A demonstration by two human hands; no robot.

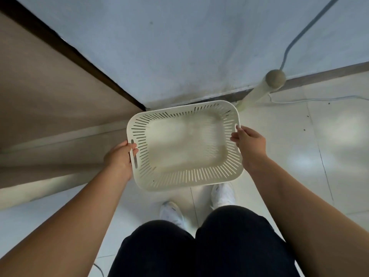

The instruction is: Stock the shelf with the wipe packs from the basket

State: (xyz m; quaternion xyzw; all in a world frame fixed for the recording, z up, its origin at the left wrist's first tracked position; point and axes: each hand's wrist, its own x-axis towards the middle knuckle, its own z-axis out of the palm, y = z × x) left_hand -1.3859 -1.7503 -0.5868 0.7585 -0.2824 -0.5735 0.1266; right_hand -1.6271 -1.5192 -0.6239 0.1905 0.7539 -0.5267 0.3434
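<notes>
A cream plastic basket (185,177) with slotted walls hangs in the air in front of me, above the floor. Its inside is bare; no wipe packs show in it or anywhere in view. My left hand (119,158) grips the basket's left handle slot, fingers curled over the rim. My right hand (249,144) holds the right rim at the other handle. No shelf boards with stock are in view.
A brown panel (50,86) with a dark edge stands at the left. A pale wall (179,47) lies ahead. A cream post with a round knob (275,77) and a grey cable (295,41) are at the right. My white shoes (222,194) stand on white floor tiles.
</notes>
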